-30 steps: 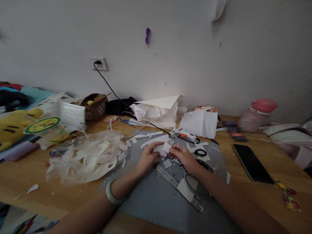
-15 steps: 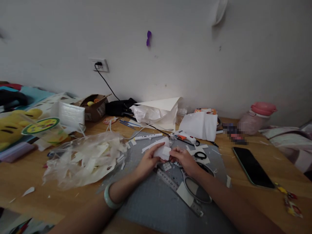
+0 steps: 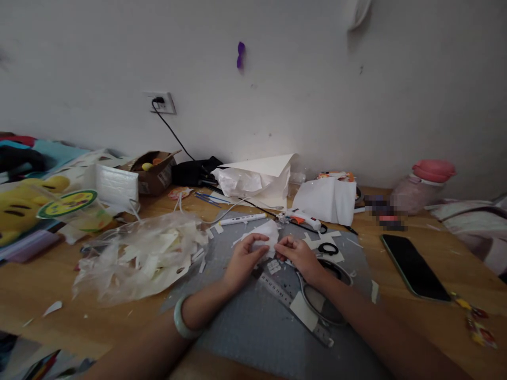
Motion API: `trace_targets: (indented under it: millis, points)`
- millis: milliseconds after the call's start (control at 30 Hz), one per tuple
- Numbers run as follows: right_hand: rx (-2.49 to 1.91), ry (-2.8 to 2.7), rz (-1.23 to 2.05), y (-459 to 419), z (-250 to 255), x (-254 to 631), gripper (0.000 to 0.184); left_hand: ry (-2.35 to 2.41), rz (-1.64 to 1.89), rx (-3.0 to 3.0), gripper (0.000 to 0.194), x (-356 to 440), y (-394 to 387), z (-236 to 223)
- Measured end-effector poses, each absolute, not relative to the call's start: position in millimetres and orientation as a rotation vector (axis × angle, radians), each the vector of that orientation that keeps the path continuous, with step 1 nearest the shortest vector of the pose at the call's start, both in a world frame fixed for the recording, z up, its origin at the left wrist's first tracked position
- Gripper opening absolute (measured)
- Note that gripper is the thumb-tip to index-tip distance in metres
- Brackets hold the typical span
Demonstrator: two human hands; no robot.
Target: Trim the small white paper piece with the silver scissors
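Observation:
My left hand and my right hand meet over a grey cutting mat, both pinching a small white paper piece held just above it. A pale green bangle circles my left wrist. Right under my hands lie a metal ruler and large scissors. A black ring and white paper offcuts lie just right of my right hand.
A clear plastic bag of white scraps lies to the left. A glue gun, white pen, folded white sheets and crumpled bag sit behind the mat. A black phone and pink bottle lie on the right.
The white piece has been turned and drawn closer between my fingers. My hands stay in the same spot over the mat.

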State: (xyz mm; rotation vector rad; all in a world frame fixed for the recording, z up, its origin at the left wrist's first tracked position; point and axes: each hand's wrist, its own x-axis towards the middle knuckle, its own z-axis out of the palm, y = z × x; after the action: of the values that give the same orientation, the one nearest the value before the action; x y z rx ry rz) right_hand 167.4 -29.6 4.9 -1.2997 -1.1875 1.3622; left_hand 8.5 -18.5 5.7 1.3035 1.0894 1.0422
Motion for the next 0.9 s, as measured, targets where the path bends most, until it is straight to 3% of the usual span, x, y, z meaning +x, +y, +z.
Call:
trace_targets:
  millis: [267, 667, 900]
  points:
    - [-1.252, -1.133, 1.460, -27.7, 0.5, 167.4, 0.044, 1.039, 1.034, 1.164, 0.030, 10.0, -20.3, 6.7]
    - [-1.270, -1.194, 1.450, -27.4, 3.8, 169.4, 0.031, 1.044, 1.014, 1.332, 0.020, 10.8, -25.0, 10.4]
    - [-1.212, -1.072, 1.491, -26.9, -1.5, 169.4, 0.036, 0.912, 0.996, 1.123, 0.026, 11.3, -23.5, 6.2]
